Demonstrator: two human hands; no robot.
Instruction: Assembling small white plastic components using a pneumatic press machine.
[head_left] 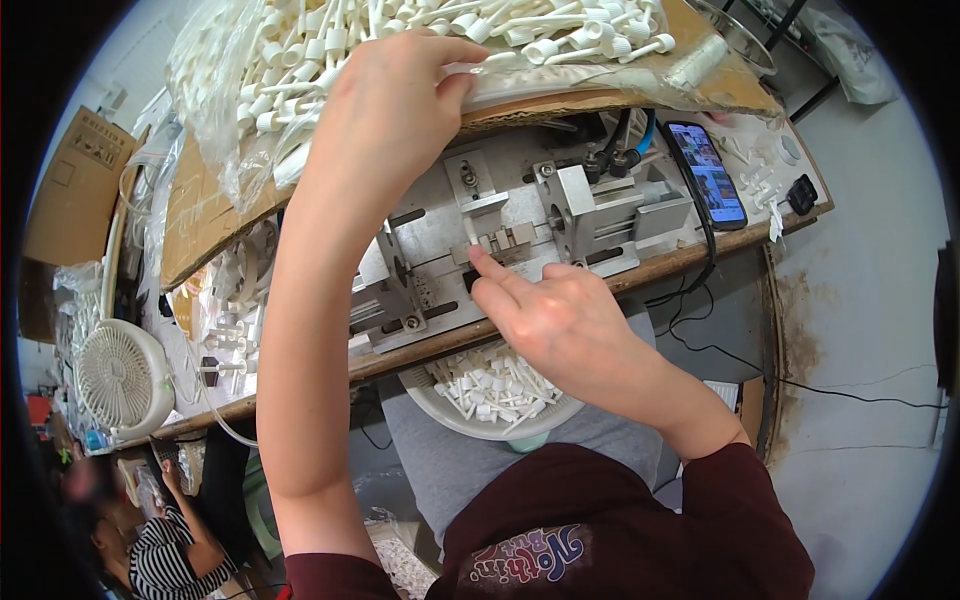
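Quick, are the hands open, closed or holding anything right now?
Left hand: thumb and fingers at the white stemmed caps; grip cannot be told.
Right hand: index finger extended to the metal fixture, other fingers curled; grip cannot be told.

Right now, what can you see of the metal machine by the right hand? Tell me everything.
The metal machine is silvery and lies on the table, its base plate cut with dark slots. A chunky block stands toward each end, with a small bracket and a notched holder between them. A blue hose and dark hoses show behind its right side. The right hand has its index fingertip at the holder, near a white piece; contact is unclear. The left forearm hides part of it.
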